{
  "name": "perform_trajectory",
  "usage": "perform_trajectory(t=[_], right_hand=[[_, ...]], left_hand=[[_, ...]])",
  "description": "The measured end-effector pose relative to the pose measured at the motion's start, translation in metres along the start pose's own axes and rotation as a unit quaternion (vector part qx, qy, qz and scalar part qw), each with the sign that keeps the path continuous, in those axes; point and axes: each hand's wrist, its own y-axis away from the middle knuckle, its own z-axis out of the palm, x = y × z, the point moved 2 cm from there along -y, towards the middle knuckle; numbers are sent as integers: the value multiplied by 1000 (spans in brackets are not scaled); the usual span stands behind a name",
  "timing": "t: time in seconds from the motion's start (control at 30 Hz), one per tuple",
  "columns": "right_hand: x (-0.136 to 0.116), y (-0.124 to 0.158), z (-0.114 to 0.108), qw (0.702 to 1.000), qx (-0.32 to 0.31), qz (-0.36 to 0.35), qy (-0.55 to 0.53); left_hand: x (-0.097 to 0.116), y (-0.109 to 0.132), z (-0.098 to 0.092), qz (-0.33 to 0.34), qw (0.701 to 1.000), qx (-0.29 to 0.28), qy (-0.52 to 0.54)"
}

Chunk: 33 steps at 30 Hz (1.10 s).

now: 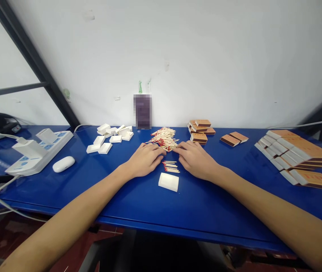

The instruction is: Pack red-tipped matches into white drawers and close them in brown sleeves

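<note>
My left hand (pixel 148 158) reaches to the near left edge of a loose pile of matches (pixel 164 136), its fingers stretched forward and the tips touching the matches. From the other side my right hand (pixel 196 159) reaches in, index finger against the pile's near right edge and thumb apart below it. I see no match gripped in either hand. Between the wrists lies a short row of matches (pixel 171 166), red heads to the left. Just nearer to me sits a single white matchbox tray (pixel 168 182) on the blue table (pixel 138 206).
White matchbox trays (pixel 104 148) lie at the back left. Brown matchbox sleeves (pixel 199 138) sit back right, with two matchboxes (pixel 230 140) beside them and stacked matchboxes (pixel 299 151) far right. On the left are a power strip (pixel 61 136) with cables and a white case (pixel 64 164).
</note>
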Motion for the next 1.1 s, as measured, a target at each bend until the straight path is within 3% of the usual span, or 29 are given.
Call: perform_trajectory(t=[0.3,0.57,0.83,1.1], right_hand=[[0,-1,1,1000,1,13,-1],[16,-13,6,1000,13,9,-26],[19,-14,3,991,19,78,-104],[15,-16,3,987,9,137,-80]], left_hand=[[-4,-1,3,-35,999,-25,-7],[-9,-3,5,-22,999,-42,26],[-8,-8,3,-6,998,-32,48],[-9,-9,7,-6,999,-33,36]])
